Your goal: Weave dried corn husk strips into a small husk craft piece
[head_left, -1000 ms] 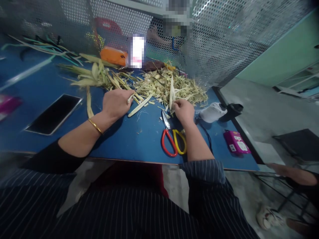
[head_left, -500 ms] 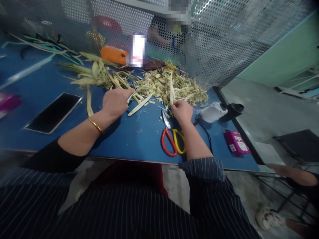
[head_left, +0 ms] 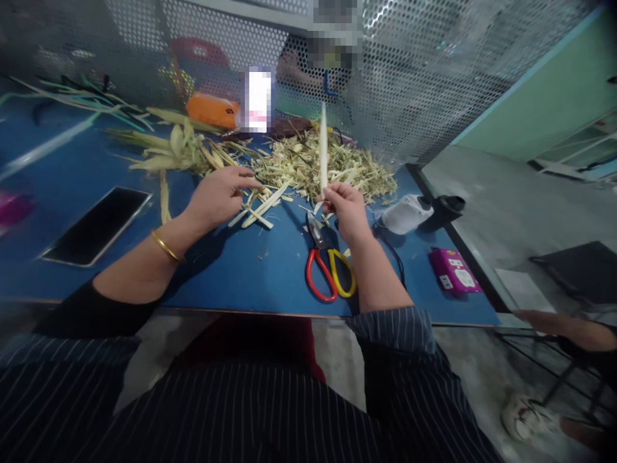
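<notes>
My right hand (head_left: 344, 207) pinches the lower end of a long pale leaf strip (head_left: 323, 149), which stands upright above the blue table (head_left: 231, 270). My left hand (head_left: 218, 196) lies over a few cut pale strips (head_left: 258, 213), fingers stretched toward them; a gold bangle is on that wrist. A heap of shredded leaf trimmings (head_left: 313, 167) lies just behind both hands. Scissors with one red and one yellow handle (head_left: 324, 263) rest on the table below my right hand.
A black phone (head_left: 96, 225) lies at the left. Uncut green leaves (head_left: 168, 148) lie behind it. A white device (head_left: 407, 213), a black cup (head_left: 446, 209) and a pink box (head_left: 454, 271) sit at the right edge. A perforated metal screen (head_left: 409, 77) backs the table; another person sits behind it.
My right hand lifted the leaf strip up off the heap so it stands taller. My left hand opened and let several short strips drop onto the table.
</notes>
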{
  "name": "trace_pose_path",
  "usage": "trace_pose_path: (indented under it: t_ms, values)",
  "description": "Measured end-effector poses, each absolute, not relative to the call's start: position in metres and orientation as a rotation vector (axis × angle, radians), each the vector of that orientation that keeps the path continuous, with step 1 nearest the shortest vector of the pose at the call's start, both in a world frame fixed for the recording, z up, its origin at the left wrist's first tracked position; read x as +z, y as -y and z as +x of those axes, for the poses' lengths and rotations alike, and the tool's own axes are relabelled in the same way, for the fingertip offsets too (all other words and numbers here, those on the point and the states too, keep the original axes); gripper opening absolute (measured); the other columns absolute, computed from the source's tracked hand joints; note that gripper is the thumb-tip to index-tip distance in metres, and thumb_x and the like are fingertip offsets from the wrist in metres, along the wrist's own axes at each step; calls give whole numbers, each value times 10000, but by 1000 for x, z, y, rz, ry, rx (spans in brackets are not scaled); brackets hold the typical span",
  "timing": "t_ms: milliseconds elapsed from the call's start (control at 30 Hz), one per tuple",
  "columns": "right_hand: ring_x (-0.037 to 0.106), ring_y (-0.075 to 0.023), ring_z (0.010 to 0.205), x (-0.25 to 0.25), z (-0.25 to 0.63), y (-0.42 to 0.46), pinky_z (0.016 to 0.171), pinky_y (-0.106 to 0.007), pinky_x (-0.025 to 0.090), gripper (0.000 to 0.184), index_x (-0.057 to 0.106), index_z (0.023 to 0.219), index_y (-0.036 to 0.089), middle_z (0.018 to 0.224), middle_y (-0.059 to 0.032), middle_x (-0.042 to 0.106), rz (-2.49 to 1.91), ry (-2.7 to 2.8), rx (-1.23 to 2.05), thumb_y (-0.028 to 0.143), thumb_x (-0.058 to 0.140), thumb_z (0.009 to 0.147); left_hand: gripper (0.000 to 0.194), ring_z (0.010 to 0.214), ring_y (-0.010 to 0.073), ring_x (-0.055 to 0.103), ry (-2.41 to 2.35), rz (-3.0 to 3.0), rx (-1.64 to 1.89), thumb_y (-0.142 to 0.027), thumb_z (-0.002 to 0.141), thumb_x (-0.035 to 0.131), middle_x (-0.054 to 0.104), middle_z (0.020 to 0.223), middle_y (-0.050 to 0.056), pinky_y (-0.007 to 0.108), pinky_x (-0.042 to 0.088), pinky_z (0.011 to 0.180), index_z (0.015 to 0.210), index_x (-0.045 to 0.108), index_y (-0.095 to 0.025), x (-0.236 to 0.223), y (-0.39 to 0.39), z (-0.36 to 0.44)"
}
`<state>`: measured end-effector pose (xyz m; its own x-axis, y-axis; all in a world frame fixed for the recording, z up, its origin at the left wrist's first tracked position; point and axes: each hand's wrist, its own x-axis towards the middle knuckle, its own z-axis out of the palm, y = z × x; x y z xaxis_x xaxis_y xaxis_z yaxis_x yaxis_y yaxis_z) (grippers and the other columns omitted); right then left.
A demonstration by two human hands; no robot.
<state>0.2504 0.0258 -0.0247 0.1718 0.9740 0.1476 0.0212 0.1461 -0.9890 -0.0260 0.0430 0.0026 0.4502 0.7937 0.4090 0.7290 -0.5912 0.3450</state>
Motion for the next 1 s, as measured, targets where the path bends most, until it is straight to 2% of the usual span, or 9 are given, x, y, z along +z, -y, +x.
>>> trace_pose_path:
  t_ms: [67, 167, 267, 333, 433, 567, 633, 767, 1000]
  values:
    - [492, -62, 497, -21, 242, -19, 503, -211, 392, 151, 588, 746, 192, 663, 11, 672, -1120, 1274, 1016, 306, 685, 759, 279, 1123, 239, 616, -1383, 2380, 1125, -263, 842, 586, 703, 1186, 64, 369, 454, 991, 1049, 770, -236, 7, -35, -13]
    - [498, -70, 505, -16, 230, -8, 539, -233, 419, 207, 583, 749, 196, 651, 20, 660, -1055, 1427, 1101, 361, 707, 753, 285, 878, 210, 673, -1221, 1993, 1160, -405, 782, 704, 755, 963, 74, 319, 524, 804, 950, 776, -187, 8, -25, 11]
    - [511, -78, 517, -14, 222, -2, 552, -242, 425, 252, 577, 753, 197, 651, 25, 652, -1030, 1557, 1187, 407, 716, 747, 294, 725, 169, 655, -1113, 1568, 1169, -422, 735, 751, 734, 814, 74, 252, 497, 613, 844, 751, -149, 4, -24, 31]
    - [524, -84, 524, -14, 221, -1, 554, -245, 425, 264, 572, 754, 197, 657, 22, 652, -1017, 1603, 1221, 425, 706, 754, 269, 682, 153, 646, -1080, 1384, 1160, -402, 724, 763, 716, 772, 68, 229, 472, 564, 791, 726, -143, 2, -26, 40]
    - [555, -95, 553, -16, 219, -1, 582, -256, 447, 275, 568, 780, 204, 682, 21, 651, -1029, 1587, 1211, 452, 687, 770, 232, 639, 136, 631, -1083, 1238, 1187, -352, 700, 779, 702, 735, 60, 218, 451, 532, 735, 696, -138, -1, -28, 46]
    - [539, -101, 556, -24, 216, -1, 564, -247, 425, 282, 546, 741, 215, 605, 52, 574, -1168, 1681, 972, 414, 744, 730, 266, 598, 126, 604, -1108, 1223, 1164, -361, 651, 810, 683, 677, 50, 217, 430, 504, 692, 689, -128, -6, -24, 49]
    - [534, -100, 537, -27, 214, -1, 551, -245, 418, 263, 541, 705, 213, 580, 52, 560, -1193, 1725, 903, 398, 719, 761, 298, 590, 125, 601, -1103, 1235, 1142, -384, 627, 828, 667, 646, 41, 214, 421, 494, 677, 684, -128, -10, -23, 48]
    - [586, -108, 530, -26, 214, 0, 551, -254, 456, 277, 585, 734, 202, 643, 19, 644, -1112, 1617, 1106, 458, 672, 795, 317, 594, 120, 602, -1068, 1224, 1164, -415, 642, 824, 645, 625, 28, 205, 423, 497, 686, 684, -133, -14, -25, 45]
    - [558, -91, 526, -15, 216, 3, 502, -223, 440, 342, 638, 703, 189, 640, 11, 653, -1117, 1345, 1345, 516, 738, 700, 300, 580, 112, 587, -1031, 1255, 1155, -424, 689, 786, 647, 629, 28, 218, 443, 529, 661, 686, -143, -13, -26, 42]
